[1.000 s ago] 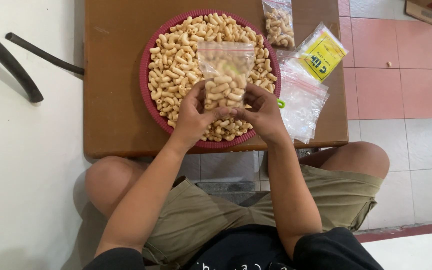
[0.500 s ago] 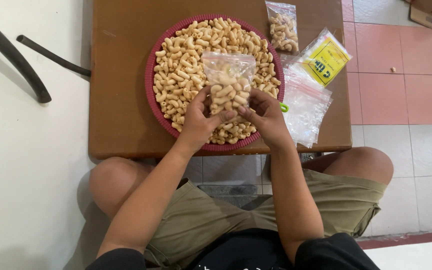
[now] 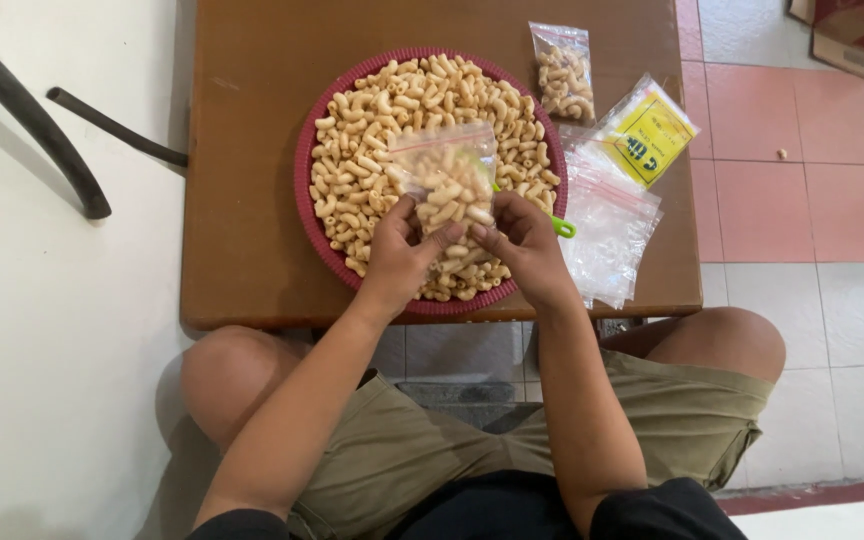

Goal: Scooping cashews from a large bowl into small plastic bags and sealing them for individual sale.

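- My left hand (image 3: 399, 262) and right hand (image 3: 525, 246) are both gripping the bottom of a small clear bag (image 3: 444, 178) of curled snack pieces, fingers pinched around it.
- The bag is now tilting to the left; half a second ago it was standing straighter, so I judge the pieces are being settled inside.
- Beneath my hands, the red round tray (image 3: 304, 190) of loose snack pieces is resting on the brown counter (image 3: 242, 200).
- Beside my right hand, empty clear bags (image 3: 612, 225) are lying; beyond them, a filled bag (image 3: 564, 72).
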